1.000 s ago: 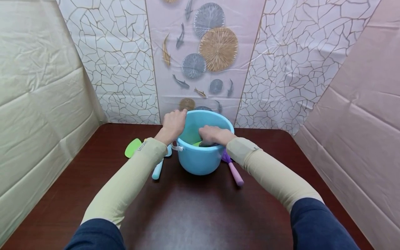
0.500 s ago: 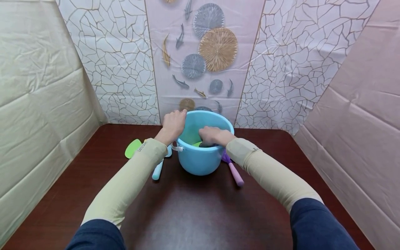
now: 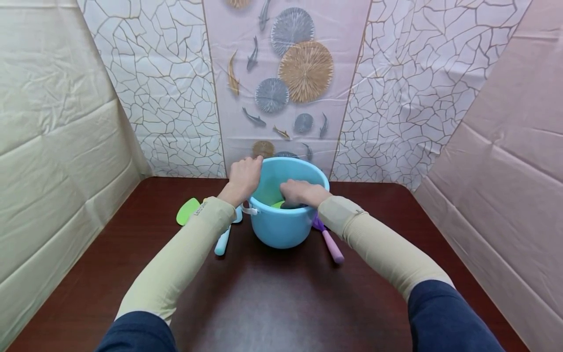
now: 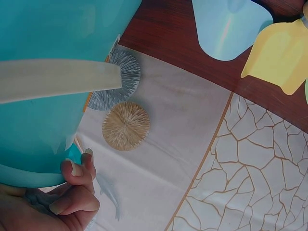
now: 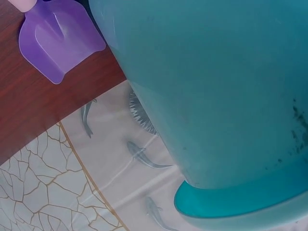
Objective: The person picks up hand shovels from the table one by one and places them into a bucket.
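A light blue bucket (image 3: 281, 230) stands upright near the back of the table. My left hand (image 3: 245, 178) grips its left rim; in the left wrist view the fingers (image 4: 77, 199) curl over the edge beside the white handle (image 4: 60, 79). My right hand (image 3: 299, 191) reaches over the near right rim into the bucket, knuckles up. Its fingertips are hidden below the rim, and I cannot tell what they hold. Something green (image 3: 277, 204) shows inside, just left of that hand. The right wrist view has only the bucket's outer wall (image 5: 211, 96), not the hand.
Left of the bucket lie a light blue toy shovel (image 3: 222, 241), a yellow shovel head (image 4: 276, 55) and a green one (image 3: 187, 211). A purple shovel (image 5: 60, 43) with a pink handle (image 3: 333, 247) lies at the right. Patterned cloth (image 3: 176, 98) hangs behind the brown table (image 3: 281, 303).
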A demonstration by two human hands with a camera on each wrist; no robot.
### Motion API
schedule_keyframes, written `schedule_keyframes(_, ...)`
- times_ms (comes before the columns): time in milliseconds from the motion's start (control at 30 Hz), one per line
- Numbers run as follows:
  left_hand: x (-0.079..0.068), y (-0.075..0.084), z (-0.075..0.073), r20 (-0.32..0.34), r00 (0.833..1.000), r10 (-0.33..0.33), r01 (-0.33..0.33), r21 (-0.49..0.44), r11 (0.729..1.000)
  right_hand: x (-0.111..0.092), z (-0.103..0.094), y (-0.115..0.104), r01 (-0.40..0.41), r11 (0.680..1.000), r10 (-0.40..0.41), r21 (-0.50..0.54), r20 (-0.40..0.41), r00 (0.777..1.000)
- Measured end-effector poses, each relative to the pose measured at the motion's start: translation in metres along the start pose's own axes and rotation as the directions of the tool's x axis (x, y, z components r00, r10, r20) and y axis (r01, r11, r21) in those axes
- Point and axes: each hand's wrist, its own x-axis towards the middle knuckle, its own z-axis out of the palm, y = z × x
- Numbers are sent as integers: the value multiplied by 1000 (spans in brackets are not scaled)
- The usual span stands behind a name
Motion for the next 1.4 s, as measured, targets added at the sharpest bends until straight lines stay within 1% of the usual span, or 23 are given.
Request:
schedule_keyframes(433, -1, 1, -1, 2, 1000, -11, 11, 1, 1000, -1, 0, 1, 8, 1000, -8, 16, -12, 1000)
schedule_keyframes(633, -2, 2, -1, 8, 1000, -15, 15, 12, 1000, -1, 0, 2, -10, 1000, 10, 2, -44, 999)
schedule_keyframes(733, -2, 3, -2, 4, 1000, -16, 16, 20, 1000, -2, 0, 3, -20, 1000, 21, 11, -61, 998)
schedule_keyframes(900, -1, 3, -2, 3, 1000, -15, 15, 21, 1000, -4, -1, 8, -13, 999, 17, 34, -117, 993)
schedule_keyframes(1067, 0, 3, 0, 6, 1000, -18, 18, 17, 1000, -6, -2, 14, 19, 999, -9, 50, -191, 982)
schedule_keyframes(1233, 0, 3, 1, 2, 1000, -11, 11, 8, 1000, -10, -2, 20, 69, 996, -52, 61, -245, 968)
schedule_keyframes(1300, -1, 3, 0, -1, 1000, -6, 6, 8, 1000, -13, -3, 23, 94, 994, -73, 63, -279, 958)
schedule_keyframes(1400, -1, 3, 0, -3, 1000, -3, 3, 11, 1000, -18, -6, 27, 130, 990, -100, 60, -356, 929)
